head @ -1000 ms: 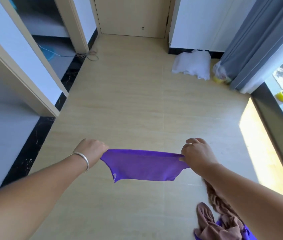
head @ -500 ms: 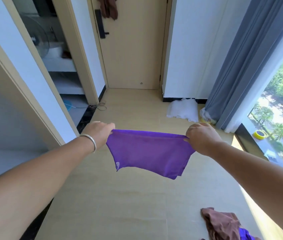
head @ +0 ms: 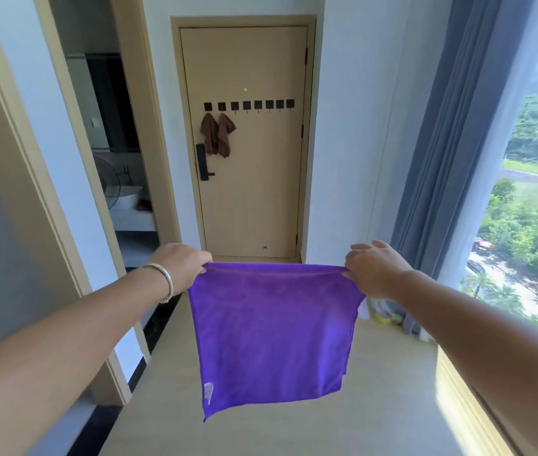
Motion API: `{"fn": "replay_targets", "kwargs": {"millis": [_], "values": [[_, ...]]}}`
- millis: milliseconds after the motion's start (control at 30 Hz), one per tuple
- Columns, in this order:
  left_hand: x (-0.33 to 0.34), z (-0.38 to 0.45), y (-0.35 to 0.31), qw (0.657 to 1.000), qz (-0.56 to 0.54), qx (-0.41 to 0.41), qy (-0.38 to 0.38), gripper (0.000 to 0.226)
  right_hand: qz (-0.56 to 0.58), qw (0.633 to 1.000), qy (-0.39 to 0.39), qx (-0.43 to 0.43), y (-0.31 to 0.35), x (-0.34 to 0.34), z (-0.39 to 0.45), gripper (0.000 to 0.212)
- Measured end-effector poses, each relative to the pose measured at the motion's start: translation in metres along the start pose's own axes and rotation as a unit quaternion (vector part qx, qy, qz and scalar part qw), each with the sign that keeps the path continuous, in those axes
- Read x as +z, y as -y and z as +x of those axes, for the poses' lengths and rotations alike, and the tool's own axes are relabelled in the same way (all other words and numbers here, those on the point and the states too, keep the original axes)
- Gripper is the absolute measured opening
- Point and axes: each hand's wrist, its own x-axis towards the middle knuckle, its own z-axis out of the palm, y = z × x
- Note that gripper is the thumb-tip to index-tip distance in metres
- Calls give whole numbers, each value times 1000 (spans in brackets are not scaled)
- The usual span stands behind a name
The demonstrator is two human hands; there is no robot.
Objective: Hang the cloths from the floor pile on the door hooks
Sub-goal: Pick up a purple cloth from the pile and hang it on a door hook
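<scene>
Purple cloth (head: 272, 334) is held up in mid-air, spread flat, well short of the door (head: 248, 153) at the end of the hallway. Left hand (head: 180, 266) has its fingers (head: 202, 261) pinched closed on the top-left corner, right hand (head: 371, 269) pinches the top-right corner with a couple of fingers lifted clear, so that grip looks lighter. Hook row (head: 248, 105) sits high on the door: two brown cloths (head: 216, 138) fill the two leftmost hooks, the rest look free. Risks as I see them: the cloth is taut and flat with no bunched corner or loop presented, so pushing a flat edge at a small hook will likely just slide off; needs one corner gathered first. Re-gripping to do that means one hand lets go, and the weak right pinch is where a drop to the floor (head: 294, 432) would start. White tag (head: 208, 390) is on the bottom-left corner, so nothing useful is near the top edge. Aiming too far left could knock a brown cloth off, or snag the door handle (head: 202, 162) below them.
</scene>
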Motion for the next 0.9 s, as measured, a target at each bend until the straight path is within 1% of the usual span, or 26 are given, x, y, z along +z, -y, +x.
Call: {"fn": "replay_targets", "kwargs": {"millis": [133,333,433,533,567,633,667,733,767,833,900], "values": [[-49,2,13,999,12,-40,-29,32,14,999,-44,23,-22,-48,-2,40],[-105,-2,16,995,-5,-61,-75,33,68,989,-118,59,-54,-97,-17,37],[-124,-6,12,990,15,-68,-122,30,95,980,-157,70,-67,-113,-27,36],[-137,-4,7,982,12,-72,-174,25,103,973,-191,79,-81,-123,-37,33],[-140,-2,4,980,15,-74,-182,27,100,972,-198,80,-85,-126,-39,33],[-147,5,2,979,33,-80,-185,37,92,971,-206,80,-92,-131,-43,33],[-150,9,0,978,47,-82,-188,35,89,971,-209,80,-96,-133,-44,34],[-156,14,-4,976,80,-84,-185,16,86,971,-210,82,-102,-134,-45,35],[-158,15,-7,976,90,-89,-178,14,85,971,-209,84,-105,-134,-45,35],[-160,19,-13,977,92,-96,-168,20,84,970,-209,91,-109,-130,-43,35],[-158,26,-16,976,81,-102,-175,23,83,970,-206,98,-113,-125,-38,36]]}}
